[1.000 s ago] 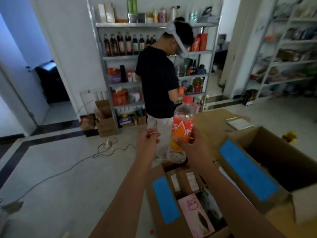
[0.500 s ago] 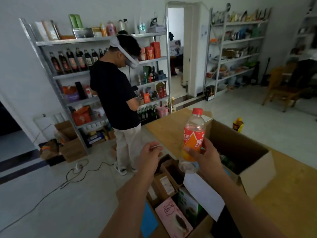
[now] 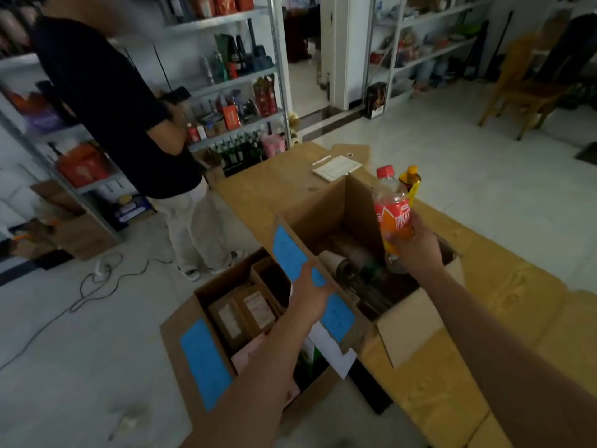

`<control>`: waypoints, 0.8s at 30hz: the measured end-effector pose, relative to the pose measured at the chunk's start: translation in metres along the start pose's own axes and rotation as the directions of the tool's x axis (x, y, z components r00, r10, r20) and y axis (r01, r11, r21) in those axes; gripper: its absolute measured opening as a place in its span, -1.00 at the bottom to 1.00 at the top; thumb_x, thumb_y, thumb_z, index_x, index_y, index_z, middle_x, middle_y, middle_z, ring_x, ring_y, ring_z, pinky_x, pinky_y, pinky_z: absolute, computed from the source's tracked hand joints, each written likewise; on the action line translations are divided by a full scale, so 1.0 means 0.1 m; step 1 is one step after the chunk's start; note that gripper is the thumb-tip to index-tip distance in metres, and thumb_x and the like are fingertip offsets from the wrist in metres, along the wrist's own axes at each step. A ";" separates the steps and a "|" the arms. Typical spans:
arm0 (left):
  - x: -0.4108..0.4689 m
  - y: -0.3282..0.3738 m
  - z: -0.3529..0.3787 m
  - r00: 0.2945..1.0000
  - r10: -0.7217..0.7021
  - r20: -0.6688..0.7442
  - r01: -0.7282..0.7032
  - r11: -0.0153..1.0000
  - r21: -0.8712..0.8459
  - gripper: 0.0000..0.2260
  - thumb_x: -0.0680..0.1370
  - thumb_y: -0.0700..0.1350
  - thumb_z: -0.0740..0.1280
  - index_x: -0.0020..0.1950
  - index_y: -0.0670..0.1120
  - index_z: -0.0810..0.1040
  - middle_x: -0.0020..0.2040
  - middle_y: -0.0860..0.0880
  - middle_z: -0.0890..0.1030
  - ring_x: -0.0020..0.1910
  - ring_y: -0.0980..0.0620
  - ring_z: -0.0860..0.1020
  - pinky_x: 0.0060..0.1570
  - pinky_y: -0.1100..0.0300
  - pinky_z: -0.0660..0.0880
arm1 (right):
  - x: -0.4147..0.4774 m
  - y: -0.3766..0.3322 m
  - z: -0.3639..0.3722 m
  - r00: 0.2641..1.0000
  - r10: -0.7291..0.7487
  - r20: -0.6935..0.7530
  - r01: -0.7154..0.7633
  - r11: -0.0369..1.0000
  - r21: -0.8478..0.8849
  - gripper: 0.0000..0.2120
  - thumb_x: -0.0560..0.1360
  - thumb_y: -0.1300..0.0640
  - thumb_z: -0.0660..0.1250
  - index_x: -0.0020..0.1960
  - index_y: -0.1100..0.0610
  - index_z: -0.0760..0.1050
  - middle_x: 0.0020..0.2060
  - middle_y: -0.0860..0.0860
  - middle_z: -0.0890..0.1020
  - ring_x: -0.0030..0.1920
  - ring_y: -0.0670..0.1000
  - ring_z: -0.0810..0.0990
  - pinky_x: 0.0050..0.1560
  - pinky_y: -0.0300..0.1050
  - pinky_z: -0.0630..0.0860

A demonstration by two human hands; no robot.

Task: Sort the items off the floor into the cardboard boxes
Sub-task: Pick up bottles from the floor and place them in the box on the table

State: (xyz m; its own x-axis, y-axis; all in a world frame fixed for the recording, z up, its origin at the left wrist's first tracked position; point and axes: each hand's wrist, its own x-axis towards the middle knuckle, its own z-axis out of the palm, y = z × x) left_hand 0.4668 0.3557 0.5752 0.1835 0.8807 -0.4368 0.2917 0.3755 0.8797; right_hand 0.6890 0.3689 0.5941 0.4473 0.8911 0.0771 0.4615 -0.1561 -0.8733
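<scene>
In the head view, the right hand [image 3: 416, 247] curls round the lower half of a clear plastic bottle of orange drink [image 3: 392, 211] with a red cap. It holds the bottle upright over the far side of an open brown cardboard box [image 3: 410, 321] that sits on a yellow wooden tabletop [image 3: 484, 318]. The left hand [image 3: 308, 295] lies against that box's raised blue-labelled flap [image 3: 290, 253]; whether its fingers grip the flap cannot be told. A second open cardboard box [image 3: 181, 334] on the floor holds small brown cartons [image 3: 239, 312]. A person in a black shirt [image 3: 106, 92] stands by metal shelves [image 3: 245, 76].
</scene>
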 end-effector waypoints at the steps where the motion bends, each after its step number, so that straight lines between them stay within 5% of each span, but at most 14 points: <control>1: 0.07 0.01 0.03 1.000 -0.005 -0.001 0.005 0.999 0.038 -0.39 0.53 -0.06 0.38 0.47 0.22 0.15 0.10 0.15 0.43 -0.02 0.01 0.55 -0.35 0.26 0.47 | 0.13 0.09 0.03 1.000 0.004 0.014 -0.003 0.999 -0.052 -0.44 0.48 -0.02 0.40 0.42 -0.07 0.30 0.19 -0.06 0.56 0.20 0.09 0.54 0.08 0.02 0.50; 4: 0.29 0.07 0.02 1.000 -0.013 -0.014 0.015 0.993 0.119 -0.34 0.52 -0.08 0.41 0.50 0.21 0.14 0.47 0.00 0.25 0.28 -0.17 0.46 0.04 -0.01 0.58 | 0.48 0.25 0.15 0.995 0.072 0.062 -0.053 0.964 -0.260 -0.33 0.48 -0.05 0.39 0.50 -0.13 0.16 0.33 0.07 0.47 0.25 0.19 0.51 0.17 0.27 0.50; 6: 0.40 0.10 -0.02 1.000 -0.016 -0.007 0.017 0.987 0.162 -0.31 0.51 -0.08 0.42 0.52 0.20 0.12 0.53 -0.01 0.17 0.42 -0.13 0.32 0.28 -0.14 0.44 | 0.64 0.35 0.26 0.991 0.093 0.092 -0.051 0.923 -0.381 -0.30 0.48 -0.08 0.38 0.51 -0.15 0.10 0.38 0.09 0.42 0.32 0.23 0.43 0.27 0.33 0.39; 9: 0.50 0.12 -0.05 0.997 -0.069 0.021 0.062 0.975 0.213 -0.29 0.52 -0.08 0.41 0.53 0.20 0.08 0.53 0.00 0.14 0.44 -0.13 0.26 0.31 -0.15 0.41 | 0.81 0.49 0.42 0.983 0.123 0.137 -0.032 0.849 -0.528 -0.30 0.51 -0.10 0.32 0.54 -0.12 0.05 0.43 0.13 0.33 0.40 0.26 0.33 0.35 0.32 0.25; 16: 0.52 0.13 -0.11 0.991 -0.117 0.058 0.098 0.962 0.256 -0.29 0.53 -0.08 0.40 0.52 0.24 0.07 0.53 0.04 0.12 0.43 -0.09 0.28 0.30 -0.09 0.43 | 0.93 0.78 0.77 0.950 0.189 0.248 -0.073 0.908 -0.413 -0.45 0.57 0.04 0.25 0.52 -0.01 0.19 0.37 0.15 0.40 0.32 0.22 0.44 0.28 0.15 0.40; 20: 0.48 0.13 -0.14 0.992 -0.107 0.064 0.086 0.960 0.267 -0.31 0.54 -0.10 0.39 0.53 0.21 0.08 0.54 0.03 0.10 0.42 -0.07 0.29 0.30 -0.05 0.44 | 0.93 0.74 0.85 0.911 0.222 0.347 -0.054 0.900 -0.432 -0.66 0.58 0.02 0.23 0.35 -0.06 0.41 0.13 0.12 0.57 0.09 0.17 0.56 0.09 0.04 0.49; 24: 0.45 0.13 -0.13 0.995 -0.085 0.055 0.067 0.960 0.270 -0.30 0.53 -0.10 0.39 0.53 0.20 0.07 0.55 0.02 0.10 0.43 -0.09 0.29 0.33 -0.10 0.40 | 0.92 0.76 0.86 0.895 0.272 0.353 -0.057 0.855 -0.515 -0.60 0.57 0.14 0.26 0.40 0.05 0.37 0.15 0.17 0.55 0.13 0.18 0.55 0.11 0.03 0.50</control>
State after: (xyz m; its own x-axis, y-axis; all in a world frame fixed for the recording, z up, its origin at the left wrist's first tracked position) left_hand 0.4670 0.4042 0.5691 0.2095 0.8284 -0.5195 0.5462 0.3415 0.7649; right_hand 0.6989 0.4758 0.4938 0.2558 0.9057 -0.3381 0.7637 -0.4038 -0.5037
